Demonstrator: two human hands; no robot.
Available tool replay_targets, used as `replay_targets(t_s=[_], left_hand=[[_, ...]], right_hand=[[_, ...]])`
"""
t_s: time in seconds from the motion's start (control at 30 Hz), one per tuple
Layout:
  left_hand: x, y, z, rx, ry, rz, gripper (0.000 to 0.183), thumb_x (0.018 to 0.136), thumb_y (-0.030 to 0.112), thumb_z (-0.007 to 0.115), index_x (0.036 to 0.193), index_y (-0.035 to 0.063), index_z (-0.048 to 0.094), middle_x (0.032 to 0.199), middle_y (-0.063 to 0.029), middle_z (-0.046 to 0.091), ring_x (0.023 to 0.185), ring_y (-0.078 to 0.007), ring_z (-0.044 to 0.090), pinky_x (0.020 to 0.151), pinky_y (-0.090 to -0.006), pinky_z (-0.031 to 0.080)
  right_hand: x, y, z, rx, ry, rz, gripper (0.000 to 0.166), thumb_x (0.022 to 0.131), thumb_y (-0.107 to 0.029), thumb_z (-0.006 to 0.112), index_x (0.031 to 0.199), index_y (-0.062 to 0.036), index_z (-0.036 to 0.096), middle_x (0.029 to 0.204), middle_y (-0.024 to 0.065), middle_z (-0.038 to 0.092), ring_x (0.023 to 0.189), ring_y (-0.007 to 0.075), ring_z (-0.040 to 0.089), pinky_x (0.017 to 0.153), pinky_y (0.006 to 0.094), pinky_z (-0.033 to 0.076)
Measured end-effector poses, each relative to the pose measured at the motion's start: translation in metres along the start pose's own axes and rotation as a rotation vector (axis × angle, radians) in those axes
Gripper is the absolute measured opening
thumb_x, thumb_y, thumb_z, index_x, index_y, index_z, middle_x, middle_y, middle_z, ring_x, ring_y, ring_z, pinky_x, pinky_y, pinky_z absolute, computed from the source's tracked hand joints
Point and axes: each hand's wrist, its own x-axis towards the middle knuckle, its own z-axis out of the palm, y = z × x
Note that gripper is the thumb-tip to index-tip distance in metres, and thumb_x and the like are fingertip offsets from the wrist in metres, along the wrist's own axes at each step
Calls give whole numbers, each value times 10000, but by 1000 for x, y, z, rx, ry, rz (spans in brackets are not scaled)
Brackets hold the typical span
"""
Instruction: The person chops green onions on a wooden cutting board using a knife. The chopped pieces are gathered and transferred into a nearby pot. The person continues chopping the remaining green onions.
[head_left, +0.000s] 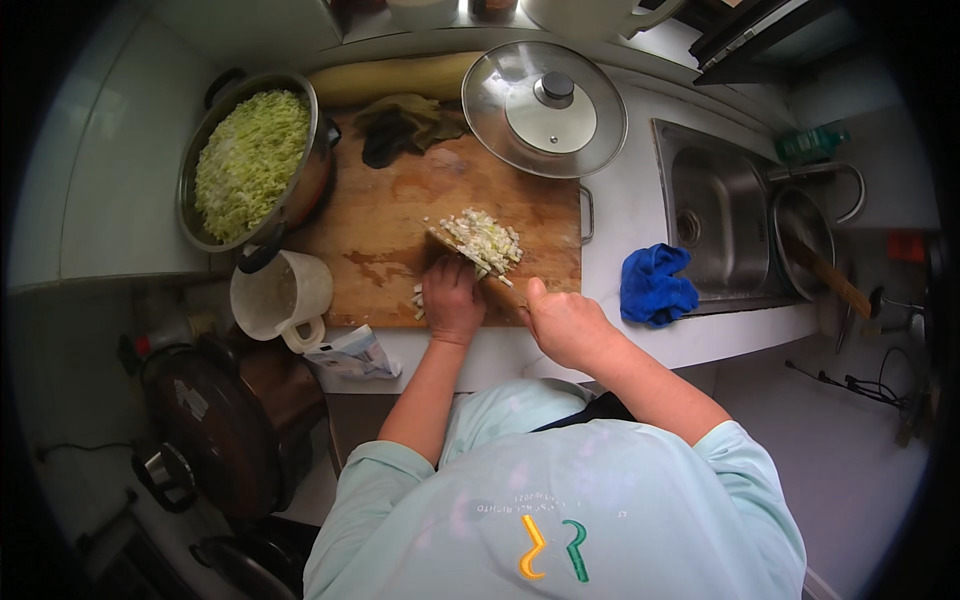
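My right hand (566, 322) grips the handle of a kitchen knife (501, 291), whose blade runs up and left over a wooden cutting board (390, 217). Curled close against the near side of the blade, my left hand (453, 298) presses on pale stalks (418, 301), mostly hidden under the fingers. On the far side of the blade lies a small heap of chopped white and pale green pieces (484, 238), perhaps scallion. A large metal pot (309, 176) heaped with shredded pale green vegetable (255, 161) stands at the board's left.
A glass lid (487, 112) overlaps the board's far right corner, near a dark crumpled cloth (405, 124). At left are a white plastic jug (259, 300) and a plastic packet (356, 356). A blue cloth (656, 285) lies beside the steel sink (720, 195).
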Motion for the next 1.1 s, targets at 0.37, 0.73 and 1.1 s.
replay_targets(t_s=[0.37,0.73,1.1], left_hand=[[0,-3,4,-43,57,-23,219,707,41,631,925,54,631,1054,-123,593,1026,-332,558,890,-439,450],[0,1,-6,-34,62,1,260,661,20,618,918,52,636,1032,-117,594,990,-344,559,846,-458,464],[0,-1,0,-59,29,-60,218,663,10,609,875,60,621,1024,-124,577,982,-337,554,867,-450,457]], right_hand=[[42,12,37,51,193,-37,253,945,-242,505,969,-2,429,719,257,642,685,458,638,603,544,501],[-14,-2,7,-63,-25,-2,210,930,-187,485,967,13,435,679,232,637,663,458,632,571,539,497],[22,10,31,31,174,-70,237,947,-226,497,951,-3,417,669,236,627,645,463,620,573,554,485]])
